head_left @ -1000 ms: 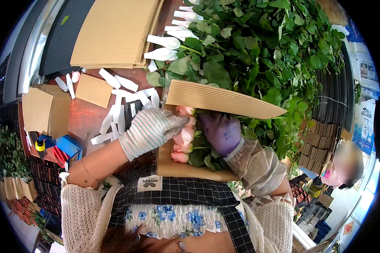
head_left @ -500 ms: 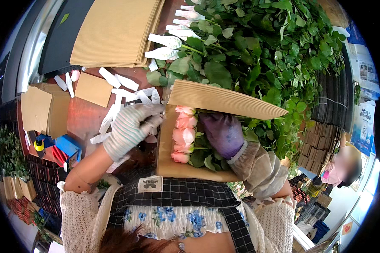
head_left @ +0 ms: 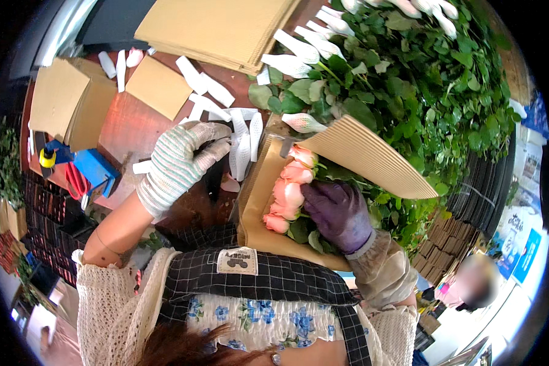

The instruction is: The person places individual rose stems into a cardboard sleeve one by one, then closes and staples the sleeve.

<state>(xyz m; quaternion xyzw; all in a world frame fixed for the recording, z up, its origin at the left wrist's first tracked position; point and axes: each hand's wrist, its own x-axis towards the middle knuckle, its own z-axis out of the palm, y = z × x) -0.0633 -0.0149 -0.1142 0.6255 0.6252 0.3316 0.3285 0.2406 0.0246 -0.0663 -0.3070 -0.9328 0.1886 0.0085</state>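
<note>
My left hand (head_left: 186, 160), in a white striped glove, hovers left of the wrapper with thumb and fingertips pinched together. Whatever is between them is too small to make out. My right hand (head_left: 338, 215), in a purple glove, curls around the stems just below a row of pink roses (head_left: 288, 192), its fingertips against the blooms. The roses lie with their leaves on an open brown corrugated cardboard wrapper (head_left: 265, 238), whose ribbed far flap (head_left: 372, 155) stands raised. A net-sleeved rose (head_left: 303, 122) lies just beyond that flap.
White foam net sleeves (head_left: 241, 149) lie beside my left hand. Flat cardboard sheets (head_left: 216, 30) are stacked far left, a cardboard box (head_left: 73, 104), red scissors (head_left: 76, 181) and a blue holder (head_left: 96, 171) at left. Leafy rose stems (head_left: 421, 91) heap up far right. Another person (head_left: 470, 283) is at right.
The view has swung, shifting the scene. The wrapper now lies slanted, its flap tilted farther right, and a net-sleeved rose shows behind it. My right hand is out from under the flap.
</note>
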